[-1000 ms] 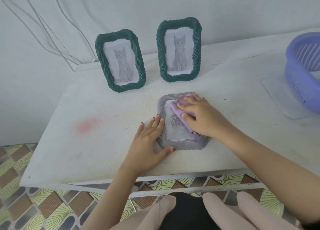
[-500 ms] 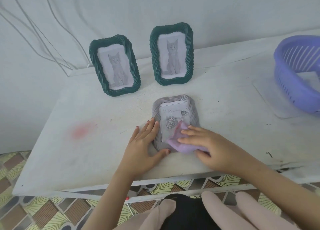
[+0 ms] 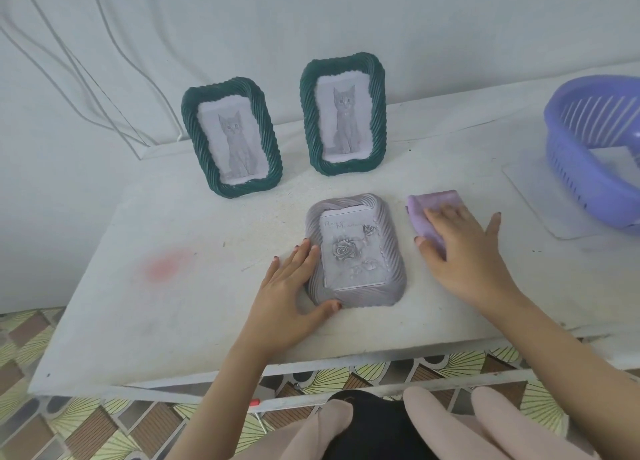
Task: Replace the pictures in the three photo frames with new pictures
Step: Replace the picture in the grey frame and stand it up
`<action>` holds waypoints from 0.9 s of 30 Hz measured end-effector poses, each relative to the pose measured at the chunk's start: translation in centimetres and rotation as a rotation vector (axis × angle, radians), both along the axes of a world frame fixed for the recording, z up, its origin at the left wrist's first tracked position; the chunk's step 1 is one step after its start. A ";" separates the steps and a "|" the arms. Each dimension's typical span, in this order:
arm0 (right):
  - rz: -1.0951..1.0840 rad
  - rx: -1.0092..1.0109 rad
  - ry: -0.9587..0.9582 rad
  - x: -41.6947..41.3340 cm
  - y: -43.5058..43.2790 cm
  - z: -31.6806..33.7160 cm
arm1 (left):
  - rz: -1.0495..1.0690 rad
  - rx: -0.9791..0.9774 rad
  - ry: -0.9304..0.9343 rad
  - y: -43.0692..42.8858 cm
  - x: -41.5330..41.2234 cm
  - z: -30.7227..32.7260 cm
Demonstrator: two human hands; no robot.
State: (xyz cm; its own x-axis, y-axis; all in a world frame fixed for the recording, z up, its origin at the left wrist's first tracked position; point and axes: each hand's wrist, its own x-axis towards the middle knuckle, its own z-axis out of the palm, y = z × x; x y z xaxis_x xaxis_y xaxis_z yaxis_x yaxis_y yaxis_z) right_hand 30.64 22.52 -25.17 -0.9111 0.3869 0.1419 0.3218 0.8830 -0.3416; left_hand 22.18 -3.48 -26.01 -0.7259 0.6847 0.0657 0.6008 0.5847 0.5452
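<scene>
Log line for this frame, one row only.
left hand: rests on grey ribbed photo frame, lying flat | right hand: presses lilac cloth on white table | rose picture: inside frame

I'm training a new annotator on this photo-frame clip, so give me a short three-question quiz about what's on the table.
1. How many green frames stand upright?
2. The left hand touches: A the grey frame; B the basket; C the wall.
3. True or false: the purple cloth lies on the grey frame.
Key: 1 two; 2 A; 3 false, the purple cloth lies beside it on the table, under the right hand.
</scene>
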 end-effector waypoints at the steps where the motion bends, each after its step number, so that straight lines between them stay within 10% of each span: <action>1: 0.013 0.027 0.019 -0.1 -0.6 0.1 | 0.004 0.020 -0.020 0.0 -0.1 0.1; 11: 0.096 0.109 0.019 -0.7 -5.2 -0.1 | 0.067 0.000 -0.152 0.8 -0.1 1.2; 22: 0.050 -1.140 0.493 -0.6 -5.2 2.8 | 0.161 0.634 -0.541 2.2 0.8 2.1; 27: 0.028 -1.323 0.571 -0.9 -4.3 3.5 | 0.229 0.832 -0.740 3.2 -1.1 2.5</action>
State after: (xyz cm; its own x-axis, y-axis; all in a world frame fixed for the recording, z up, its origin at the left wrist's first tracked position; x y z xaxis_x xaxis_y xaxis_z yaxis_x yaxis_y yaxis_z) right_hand 29.76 18.24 -21.63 -0.8628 0.5039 0.0411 -0.1481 -0.1741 -0.9735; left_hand 21.11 -0.25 -23.51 -0.8779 0.4752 -0.0587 -0.1043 -0.0702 0.9921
